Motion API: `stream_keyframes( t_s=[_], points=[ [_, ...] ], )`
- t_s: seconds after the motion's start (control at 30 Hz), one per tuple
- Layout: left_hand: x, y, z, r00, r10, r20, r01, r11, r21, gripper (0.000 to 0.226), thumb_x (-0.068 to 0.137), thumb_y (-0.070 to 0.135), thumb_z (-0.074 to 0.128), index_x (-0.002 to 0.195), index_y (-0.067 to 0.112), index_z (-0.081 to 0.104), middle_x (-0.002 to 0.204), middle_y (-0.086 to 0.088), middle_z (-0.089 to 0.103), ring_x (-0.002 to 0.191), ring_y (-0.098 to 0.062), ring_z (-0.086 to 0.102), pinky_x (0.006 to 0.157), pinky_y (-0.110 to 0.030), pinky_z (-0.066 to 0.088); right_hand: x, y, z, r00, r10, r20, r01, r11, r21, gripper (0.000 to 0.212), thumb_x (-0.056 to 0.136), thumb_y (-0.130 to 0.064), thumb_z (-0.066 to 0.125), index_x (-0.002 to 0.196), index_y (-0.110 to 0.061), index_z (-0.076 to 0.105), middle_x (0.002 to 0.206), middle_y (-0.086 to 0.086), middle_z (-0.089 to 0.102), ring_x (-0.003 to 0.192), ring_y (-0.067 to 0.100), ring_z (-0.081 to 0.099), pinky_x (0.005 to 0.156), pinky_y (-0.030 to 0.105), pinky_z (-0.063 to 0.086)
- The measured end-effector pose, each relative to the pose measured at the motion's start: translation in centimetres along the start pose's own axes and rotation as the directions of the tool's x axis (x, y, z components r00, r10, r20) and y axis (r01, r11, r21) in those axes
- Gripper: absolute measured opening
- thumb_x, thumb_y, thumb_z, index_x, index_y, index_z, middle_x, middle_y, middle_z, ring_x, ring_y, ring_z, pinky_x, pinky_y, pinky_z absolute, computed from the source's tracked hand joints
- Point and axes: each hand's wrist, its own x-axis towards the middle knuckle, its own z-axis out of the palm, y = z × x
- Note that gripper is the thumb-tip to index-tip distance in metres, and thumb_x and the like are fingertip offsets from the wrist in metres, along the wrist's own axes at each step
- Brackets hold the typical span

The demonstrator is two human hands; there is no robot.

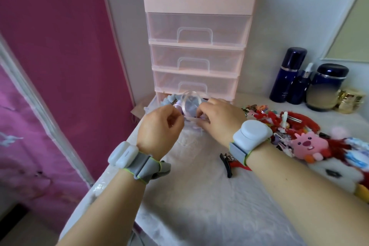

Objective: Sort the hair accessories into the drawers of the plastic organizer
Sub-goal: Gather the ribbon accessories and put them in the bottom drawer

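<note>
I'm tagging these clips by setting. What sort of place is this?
Probably a bedroom or dressing corner at home. A pink plastic organizer stands on a cloth-covered table against the wall, dark blue cosmetic bottles stand to its right, and a pile of hair accessories lies beside the hands.

Left hand (159, 128) and right hand (217, 120) close together — fingers curled.

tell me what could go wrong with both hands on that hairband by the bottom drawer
1. The pink hairband is pinched between the left hand and right hand over a full-looking bottom drawer; it may not fit or could snag.
2. The right forearm hangs over the black clip and could knock it.
</note>
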Motion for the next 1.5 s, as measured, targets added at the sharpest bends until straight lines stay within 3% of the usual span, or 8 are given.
stream_keyframes(
  t_s=[0.23,0.47,0.6,0.7,0.93,1.07,1.27,1.5],
  points=[
    [0.0,-1.0,1.4,0.98,-0.018,0.196,-0.005,0.993,0.119,0.027,0.088,0.021,0.056,0.114,0.016,0.064,0.123,0.002,0.056,0.11,-0.014,0.054,0.085,-0.013,0.033,1.3,-0.1,0.3,0.998,0.012,-0.06,-0.016,0.998,-0.056,0.014,0.088,-0.007,0.047,0.099,-0.015,0.052,0.111,0.003,0.051,0.105,0.023,0.041,0.066,0.03,0.032],
    [1.0,-2.1,1.0,0.931,-0.364,0.041,0.362,0.931,0.041,0.011,0.082,0.007,0.058,0.089,0.01,0.05,0.092,-0.007,0.053,0.084,-0.025,0.056,0.072,-0.027,0.041,1.4,-0.1,0.4,0.999,0.04,0.025,-0.039,0.998,-0.047,0.02,0.091,-0.01,0.045,0.109,-0.014,0.054,0.115,0.004,0.051,0.111,0.024,0.039,0.082,0.037,0.043],
    [1.8,-2.2,0.8,0.77,-0.614,0.174,0.628,0.679,-0.38,0.021,0.085,0.005,0.059,0.098,0.004,0.043,0.081,-0.012,0.057,0.057,-0.02,0.058,0.048,-0.027,0.054,1.3,-0.1,0.2,0.996,0.043,0.073,-0.041,0.998,-0.039,0.02,0.093,-0.013,0.042,0.109,-0.014,0.054,0.114,0.004,0.052,0.11,0.024,0.04,0.087,0.039,0.042],
    [2.5,-2.3,1.0,0.719,-0.66,0.218,0.667,0.568,-0.483,0.029,0.086,0.012,0.063,0.105,0.001,0.045,0.075,-0.01,0.057,0.052,-0.018,0.059,0.044,-0.025,0.052,1.3,-0.2,0.0,0.996,0.045,0.078,-0.043,0.999,-0.031,0.019,0.093,-0.012,0.042,0.108,-0.014,0.054,0.114,0.004,0.052,0.109,0.024,0.041,0.086,0.039,0.043],
    [3.8,-2.3,0.9,0.849,-0.52,0.092,0.503,0.745,-0.438,0.015,0.086,0.005,0.06,0.071,0.008,0.056,0.059,-0.005,0.059,0.032,0.0,0.049,0.038,-0.013,0.045,1.3,-0.1,0.1,0.996,0.032,0.079,-0.03,0.999,-0.028,0.024,0.091,-0.007,0.043,0.111,-0.016,0.053,0.115,0.004,0.052,0.109,0.023,0.042,0.083,0.035,0.041],
    [5.7,-1.8,0.5,0.951,-0.308,-0.035,0.304,0.949,-0.09,0.013,0.084,0.023,0.063,0.086,0.013,0.071,0.073,-0.002,0.064,0.066,-0.015,0.058,0.062,-0.021,0.043,1.4,0.0,0.3,0.999,0.014,0.048,-0.013,1.0,-0.023,0.02,0.091,-0.01,0.045,0.107,-0.014,0.055,0.111,0.005,0.053,0.107,0.025,0.044,0.078,0.034,0.038],
    [8.5,-1.0,1.8,0.919,-0.234,0.318,0.096,0.913,0.396,0.014,0.085,0.028,0.06,0.081,0.02,0.071,0.082,-0.006,0.067,0.075,-0.027,0.06,0.067,-0.027,0.046,1.4,0.0,0.2,0.999,-0.002,0.042,0.003,0.999,-0.035,0.017,0.091,-0.013,0.046,0.105,-0.012,0.056,0.107,0.006,0.053,0.104,0.025,0.044,0.077,0.035,0.041],
    [9.3,-0.1,2.7,0.876,-0.235,0.421,0.038,0.904,0.427,0.009,0.079,0.015,0.059,0.078,0.014,0.067,0.096,-0.012,0.069,0.076,-0.027,0.058,0.067,-0.025,0.04,1.5,0.2,-0.3,1.0,-0.018,0.023,0.018,1.0,0.006,0.023,0.091,-0.024,0.049,0.108,-0.014,0.061,0.117,0.002,0.052,0.113,0.023,0.04,0.084,0.034,0.041]
  ],
)
